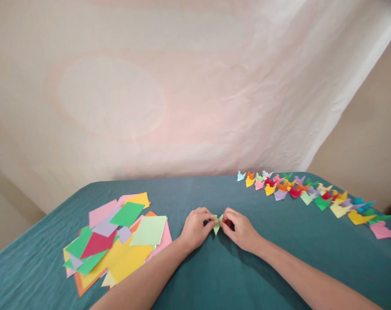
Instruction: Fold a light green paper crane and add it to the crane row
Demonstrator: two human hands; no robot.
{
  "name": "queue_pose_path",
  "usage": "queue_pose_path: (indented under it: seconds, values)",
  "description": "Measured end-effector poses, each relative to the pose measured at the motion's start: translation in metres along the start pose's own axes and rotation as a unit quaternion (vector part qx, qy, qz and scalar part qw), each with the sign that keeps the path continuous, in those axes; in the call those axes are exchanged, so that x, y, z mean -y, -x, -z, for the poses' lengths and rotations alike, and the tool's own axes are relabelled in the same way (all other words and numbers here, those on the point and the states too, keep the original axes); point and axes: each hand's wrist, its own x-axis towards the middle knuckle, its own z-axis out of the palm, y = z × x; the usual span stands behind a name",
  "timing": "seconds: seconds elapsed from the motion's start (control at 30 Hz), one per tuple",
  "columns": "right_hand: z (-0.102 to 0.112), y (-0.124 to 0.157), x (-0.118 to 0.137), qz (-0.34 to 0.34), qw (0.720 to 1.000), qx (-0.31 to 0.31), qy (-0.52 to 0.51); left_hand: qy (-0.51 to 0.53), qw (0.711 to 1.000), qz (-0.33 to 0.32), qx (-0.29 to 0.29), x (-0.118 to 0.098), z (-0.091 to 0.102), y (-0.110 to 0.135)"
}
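Between my two hands, above the middle of the table, is a small folded light green paper piece (216,228) with a point facing down toward me. My left hand (197,228) pinches its left side between thumb and fingers. On the opposite side, my right hand (241,228) grips the right end in the same way. The fingertips cover the upper corners of the paper, so those folds are partly hidden.
A loose heap of coloured paper sheets (127,260) spreads over the left of the teal-covered table (195,193). Rows of small folded paper birds (307,197) run along the right side toward the back. A pale cloth (195,86) hangs behind the table.
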Motion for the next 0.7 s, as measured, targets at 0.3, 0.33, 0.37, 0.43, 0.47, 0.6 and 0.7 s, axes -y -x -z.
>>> queue_pose_path:
  seconds: [0.3, 0.33, 0.37, 0.43, 0.47, 0.6, 0.7]
  values:
    - [-0.0011, -0.0022, -0.0053, -0.017, 0.998, -0.003, -0.062, 0.082, 0.995, 0.037, -0.033, 0.0018, 0.0030, -0.0014]
    - [-0.0010, -0.0025, -0.0054, -0.016, 0.997, -0.003, -0.070, 0.082, 0.995, 0.036, -0.036, 0.0017, 0.0032, -0.0014]
    - [-0.0008, -0.0027, -0.0051, -0.014, 0.997, -0.001, -0.076, 0.083, 0.995, 0.035, -0.038, 0.0015, 0.0033, -0.0013]
    - [0.0001, -0.0029, -0.0044, -0.005, 0.997, 0.003, -0.082, 0.090, 0.995, 0.031, -0.034, 0.0011, 0.0035, -0.0013]
    - [0.0006, -0.0029, -0.0040, -0.001, 0.997, 0.003, -0.081, 0.095, 0.995, 0.029, -0.030, 0.0008, 0.0034, -0.0013]
    - [0.0019, -0.0025, -0.0040, 0.004, 0.999, -0.007, -0.049, 0.102, 0.994, 0.024, -0.020, 0.0004, 0.0028, -0.0012]
    - [0.0015, -0.0021, -0.0054, 0.004, 0.999, -0.009, -0.031, 0.097, 0.995, 0.025, -0.023, 0.0007, 0.0023, -0.0010]
